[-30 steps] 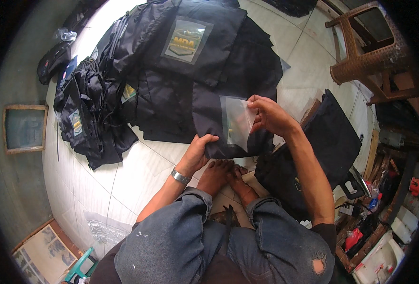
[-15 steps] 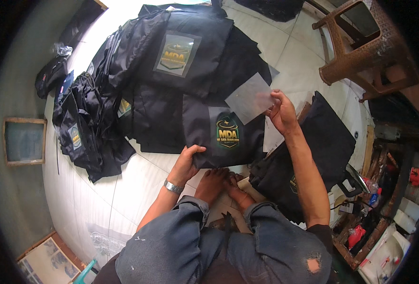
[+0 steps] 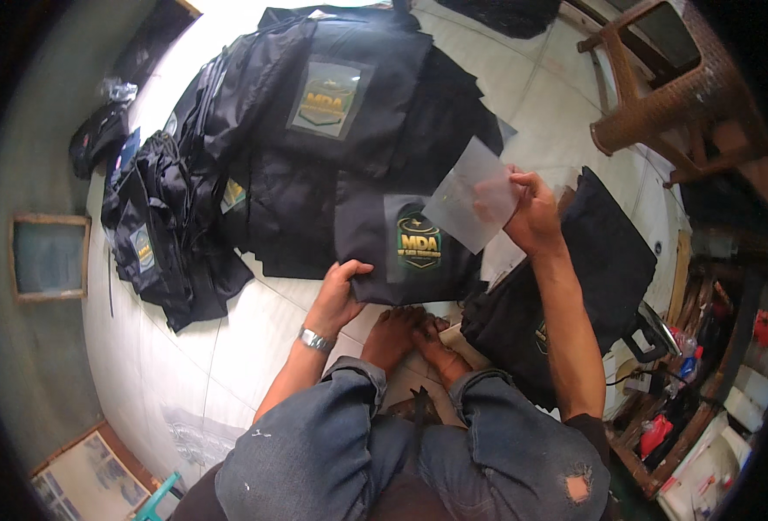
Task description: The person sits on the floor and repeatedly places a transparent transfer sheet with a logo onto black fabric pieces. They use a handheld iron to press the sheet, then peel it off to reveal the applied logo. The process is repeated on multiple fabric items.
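My left hand (image 3: 339,293) pinches the near left edge of a black fabric piece (image 3: 362,204), thumb on top. A gold and green emblem (image 3: 419,241) with a clear film border shows on that fabric. Raised above its right side, my right hand (image 3: 536,213) grips a translucent film sheet (image 3: 464,198) by its right edge. The sheet tilts, and part of my fingers shows through it. Beneath the held piece lies a broad pile of black fabric (image 3: 288,208). Farther back on it, another emblem (image 3: 327,100) sits under a clear rectangular film.
At left is a heap of black drawstring bags (image 3: 171,252). To the right lies a stack of black fabric (image 3: 614,243), with an iron (image 3: 649,334) beside it. A brown stool (image 3: 662,95) stands far right, above a cluttered wooden shelf (image 3: 662,460). A wood-framed panel (image 3: 49,258) is at left.
My right hand has shifted slightly right with the film sheet, which now covers less of the fabric near the emblem. My left hand keeps its grip on the fabric edge.
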Motion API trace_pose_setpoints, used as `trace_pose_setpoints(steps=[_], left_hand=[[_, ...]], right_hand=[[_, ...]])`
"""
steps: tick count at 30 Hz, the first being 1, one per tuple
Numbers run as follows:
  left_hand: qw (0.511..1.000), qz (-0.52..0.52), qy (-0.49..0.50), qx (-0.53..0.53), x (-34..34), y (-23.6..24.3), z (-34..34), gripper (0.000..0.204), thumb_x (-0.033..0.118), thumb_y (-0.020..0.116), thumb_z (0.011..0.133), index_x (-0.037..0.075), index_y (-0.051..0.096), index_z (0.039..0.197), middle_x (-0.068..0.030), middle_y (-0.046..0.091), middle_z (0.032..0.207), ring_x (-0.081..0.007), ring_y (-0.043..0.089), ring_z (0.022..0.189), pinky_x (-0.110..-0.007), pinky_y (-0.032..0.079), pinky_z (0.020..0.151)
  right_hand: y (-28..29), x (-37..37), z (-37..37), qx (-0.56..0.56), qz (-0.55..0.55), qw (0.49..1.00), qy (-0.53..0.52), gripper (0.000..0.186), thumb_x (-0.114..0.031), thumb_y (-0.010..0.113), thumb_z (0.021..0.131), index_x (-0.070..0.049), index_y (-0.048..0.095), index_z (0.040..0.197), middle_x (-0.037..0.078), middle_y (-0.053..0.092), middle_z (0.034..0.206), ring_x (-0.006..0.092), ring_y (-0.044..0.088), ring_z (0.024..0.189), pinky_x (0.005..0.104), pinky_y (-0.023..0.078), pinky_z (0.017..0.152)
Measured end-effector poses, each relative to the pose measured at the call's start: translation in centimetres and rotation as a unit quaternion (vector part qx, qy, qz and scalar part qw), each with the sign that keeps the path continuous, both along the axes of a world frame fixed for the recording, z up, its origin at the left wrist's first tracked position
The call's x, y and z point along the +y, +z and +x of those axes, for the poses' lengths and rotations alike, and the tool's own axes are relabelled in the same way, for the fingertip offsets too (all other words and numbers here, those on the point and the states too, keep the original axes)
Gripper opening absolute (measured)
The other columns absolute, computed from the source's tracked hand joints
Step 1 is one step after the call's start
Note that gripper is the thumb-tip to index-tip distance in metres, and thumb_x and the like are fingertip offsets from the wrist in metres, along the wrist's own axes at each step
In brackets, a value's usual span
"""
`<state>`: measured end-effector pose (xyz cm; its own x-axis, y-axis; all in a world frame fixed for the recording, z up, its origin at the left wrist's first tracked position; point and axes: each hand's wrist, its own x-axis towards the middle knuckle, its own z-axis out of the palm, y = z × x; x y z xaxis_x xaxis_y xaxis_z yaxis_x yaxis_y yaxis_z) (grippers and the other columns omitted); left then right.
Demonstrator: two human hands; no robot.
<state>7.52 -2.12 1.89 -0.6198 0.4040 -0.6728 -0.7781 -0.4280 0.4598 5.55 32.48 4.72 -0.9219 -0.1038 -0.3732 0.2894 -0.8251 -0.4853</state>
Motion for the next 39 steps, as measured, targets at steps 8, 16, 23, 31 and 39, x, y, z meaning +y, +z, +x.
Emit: trace_pose_setpoints(steps=[8, 16, 23, 31, 39], left_hand=[[0.943, -0.086, -0.151, 0.282, 10.1, 23.1, -4.0, 0.039, -0.003, 0.058, 0.086, -0.006, 0.059, 0.125, -0.0196, 0.071, 0.112, -0.0312, 0.074, 0.098, -0.045, 0.064, 0.085], [0.483, -0.025, -0.163, 0.86, 26.4, 30.3, -4.5, 0.029, 0.015, 0.073, 0.085, -0.002, 0.066, 0.107, -0.013, 0.073, 0.102, -0.0253, 0.074, 0.092, -0.034, 0.058, 0.08], [0.931, 0.037, -0.326, 0.158, 25.7, 19.9, 2.0, 0.035, -0.007, 0.059, 0.086, 0.002, 0.062, 0.119, -0.0152, 0.072, 0.11, -0.0295, 0.071, 0.1, -0.043, 0.061, 0.09], [0.86, -0.093, -0.487, 0.124, 19.9, 2.6, 8.3, 0.049, 0.01, 0.064, 0.099, 0.001, 0.046, 0.144, -0.0154, 0.064, 0.13, -0.0257, 0.061, 0.121, -0.039, 0.052, 0.1], [0.726, -0.251, -0.502, 0.397, 22.8, 2.5, 4.1, 0.046, 0.024, 0.071, 0.098, -0.011, 0.058, 0.125, -0.0155, 0.074, 0.096, -0.0191, 0.068, 0.09, -0.032, 0.053, 0.077]], right_hand=[[14.4, 11.2, 11.2, 0.213, -0.067, 0.954, -0.201, 0.041, -0.029, 0.049, 0.099, 0.0, 0.063, 0.126, 0.019, 0.072, 0.115, 0.0324, 0.07, 0.104, 0.0469, 0.055, 0.093], [20.2, 14.2, 31.1, 0.019, 0.17, 0.775, -0.609, 0.035, -0.023, 0.049, 0.102, 0.001, 0.065, 0.122, 0.012, 0.073, 0.107, 0.0223, 0.072, 0.081, 0.0383, 0.06, 0.067], [18.8, 13.2, 40.8, -0.036, 0.235, 0.697, -0.676, 0.034, -0.021, 0.052, 0.102, 0.001, 0.06, 0.126, 0.01, 0.071, 0.101, 0.0157, 0.066, 0.075, 0.0354, 0.056, 0.068], [11.8, 13.7, 41.2, -0.044, 0.143, 0.776, -0.613, 0.034, -0.027, 0.056, 0.096, -0.006, 0.068, 0.119, 0.01, 0.073, 0.115, 0.0222, 0.072, 0.099, 0.0393, 0.062, 0.075], [5.0, 11.9, 33.5, -0.07, 0.211, 0.936, -0.274, 0.019, -0.017, 0.058, 0.096, -0.011, 0.055, 0.114, 0.009, 0.072, 0.103, 0.0226, 0.073, 0.096, 0.0421, 0.063, 0.074]])
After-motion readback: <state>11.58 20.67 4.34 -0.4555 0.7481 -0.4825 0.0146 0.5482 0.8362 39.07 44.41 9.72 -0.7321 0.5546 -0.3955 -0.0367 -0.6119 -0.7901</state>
